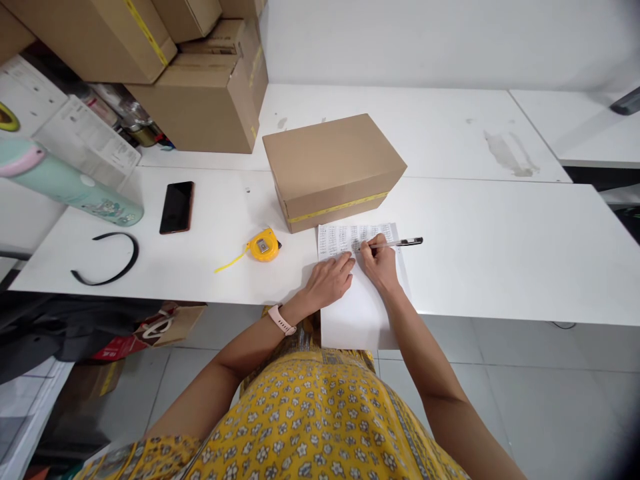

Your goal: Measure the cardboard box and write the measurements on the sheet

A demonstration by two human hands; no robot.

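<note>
My right hand (pixel 381 265) is closed around a pen (pixel 411 242), its tip on a sheet of paper (pixel 360 310). Rows of handwriting in columns fill the top part of the sheet, and the lower part is blank and hangs past the table's front edge. My left hand (pixel 329 280) lies flat on the sheet's left side, fingers stretched out. Just behind the paper sits a closed cardboard box (pixel 335 160) with yellow tape along its near side. To the left of it lies a yellow tape measure (pixel 265 245) with a short length of tape pulled out.
A phone (pixel 177 207), a black headband (pixel 131 260) and a mint-green bottle (pixel 95 193) are on the white table (pixel 500 253) at the left. Stacked cardboard boxes (pixel 200 100) stand at the back left against the wall. A paper bag (pixel 175 323) is below the table.
</note>
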